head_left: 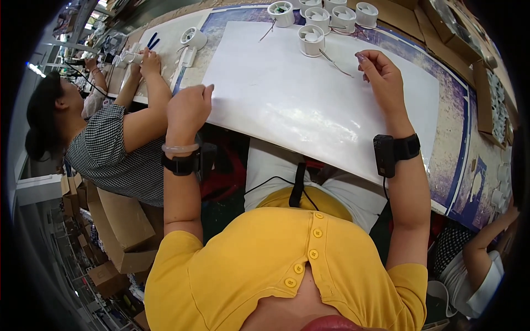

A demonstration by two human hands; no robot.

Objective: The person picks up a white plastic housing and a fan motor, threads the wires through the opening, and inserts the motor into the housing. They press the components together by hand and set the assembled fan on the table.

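My left hand is raised at the near left edge of the white sheet, curled with its back showing; its fingertips are hidden. Over the right part of the sheet is my right hand, its fingers bent and thumb close to the forefinger. Whether either hand holds anything small does not show. Nearest the right hand stands a round white plastic housing with pale pieces inside. Thin wires trail from it toward my right fingers, their ends apart from them.
More white housings stand along the far edge. Cardboard boxes line the right side. At left, a co-worker in a checked top works beside another housing and blue-handled pliers. Another person sits at lower right.
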